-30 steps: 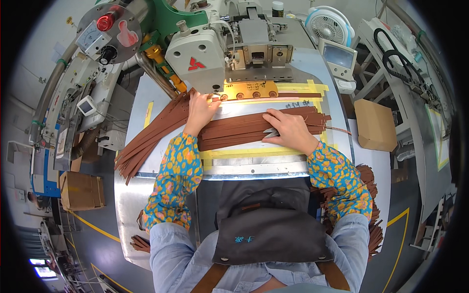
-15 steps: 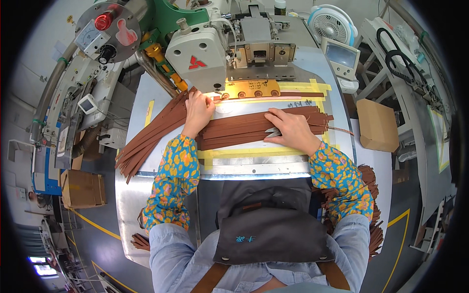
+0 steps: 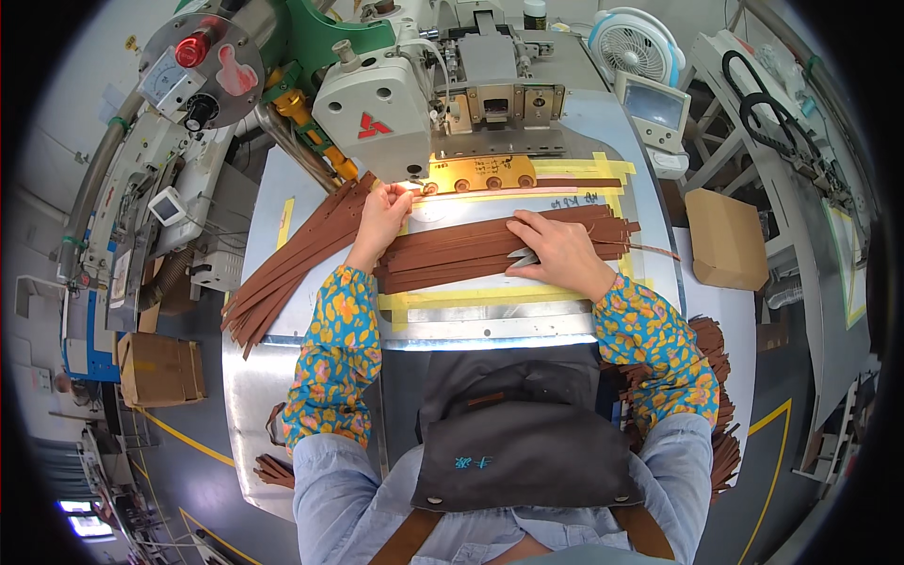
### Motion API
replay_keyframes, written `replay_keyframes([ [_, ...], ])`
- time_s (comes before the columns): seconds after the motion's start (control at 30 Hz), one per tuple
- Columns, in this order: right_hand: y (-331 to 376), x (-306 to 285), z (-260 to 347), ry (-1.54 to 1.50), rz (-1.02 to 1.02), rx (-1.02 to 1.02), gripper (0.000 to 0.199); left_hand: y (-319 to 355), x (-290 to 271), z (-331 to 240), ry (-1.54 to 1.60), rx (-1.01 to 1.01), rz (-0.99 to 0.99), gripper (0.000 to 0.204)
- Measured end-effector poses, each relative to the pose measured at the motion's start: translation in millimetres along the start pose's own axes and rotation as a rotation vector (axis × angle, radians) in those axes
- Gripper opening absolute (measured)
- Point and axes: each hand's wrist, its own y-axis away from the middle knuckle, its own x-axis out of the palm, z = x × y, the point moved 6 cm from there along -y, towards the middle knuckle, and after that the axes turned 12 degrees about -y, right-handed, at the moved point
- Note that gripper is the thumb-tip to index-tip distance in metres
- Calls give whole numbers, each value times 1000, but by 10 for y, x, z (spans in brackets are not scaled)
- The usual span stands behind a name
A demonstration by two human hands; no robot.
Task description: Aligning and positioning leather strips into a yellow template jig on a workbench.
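My left hand [image 3: 380,226] is closed in a pinch at the left end of a brown strip [image 3: 574,184], just below the white sewing machine head [image 3: 372,118]. That strip runs along the lower edge of a yellow plate [image 3: 485,172] with several round holes. Under my right hand [image 3: 563,252] lies a bundle of flat brown strips [image 3: 443,250]. The same hand grips small thread snips, whose metal blades [image 3: 521,256] poke out between thumb and fingers. Another fan of brown strips [image 3: 297,259] spreads left of my left wrist, some with small holes near the top.
Yellow tape [image 3: 490,299] edges the work surface. A white and blue fan [image 3: 638,47] and a control screen [image 3: 653,111] stand at the far right. Cardboard boxes [image 3: 725,240] flank the table. More brown strips [image 3: 718,414] hang by my right elbow.
My left fingers have shifted slightly toward me and drawn into a tighter pinch beside the machine head. My right hand has stayed on the bundle.
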Motion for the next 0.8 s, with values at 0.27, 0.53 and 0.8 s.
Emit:
replay_keyframes([
  [0.27,-2,-6,24,-12,-8,-8,63,170,-91,-196,-966,402,-204,16],
  [0.53,24,-89,-43,0,-21,41,63,302,60,-409,-1072,685,-259,15],
  [0.8,3,-859,-628,-300,-183,168,24,234,-33,-321,-882,580,-236,12],
])
